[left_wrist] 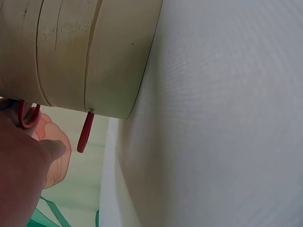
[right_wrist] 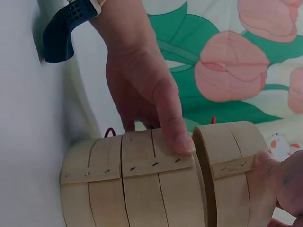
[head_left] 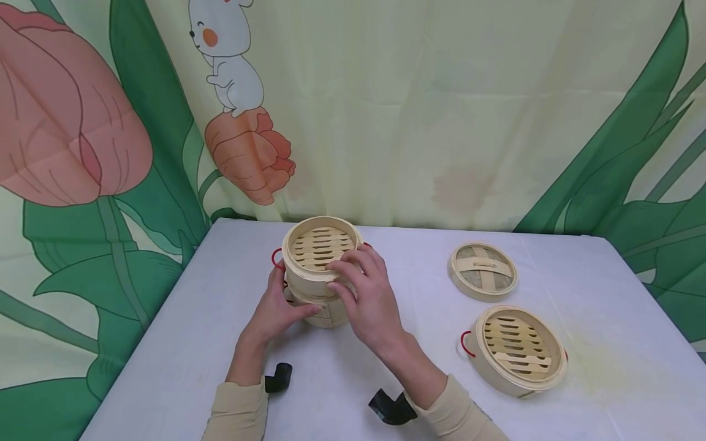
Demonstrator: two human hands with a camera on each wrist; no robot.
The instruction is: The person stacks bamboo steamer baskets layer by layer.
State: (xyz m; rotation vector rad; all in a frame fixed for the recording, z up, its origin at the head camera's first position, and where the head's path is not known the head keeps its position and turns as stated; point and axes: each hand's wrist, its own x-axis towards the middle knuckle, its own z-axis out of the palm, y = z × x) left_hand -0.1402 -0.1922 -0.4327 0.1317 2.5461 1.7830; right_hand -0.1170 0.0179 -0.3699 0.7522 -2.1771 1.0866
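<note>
Can't read any txt, nos., labels, brands or signs, head or wrist cams. Can make out only faint marks on steamer stack, nr table's back L corner, too blurry to call lettering. Can read nothing on lid or single steamer twd R edge either.

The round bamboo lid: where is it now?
The lid lies right of centre in the head view, on the white cloth, just beyond the lone round, red-handled bamboo basket.
</note>
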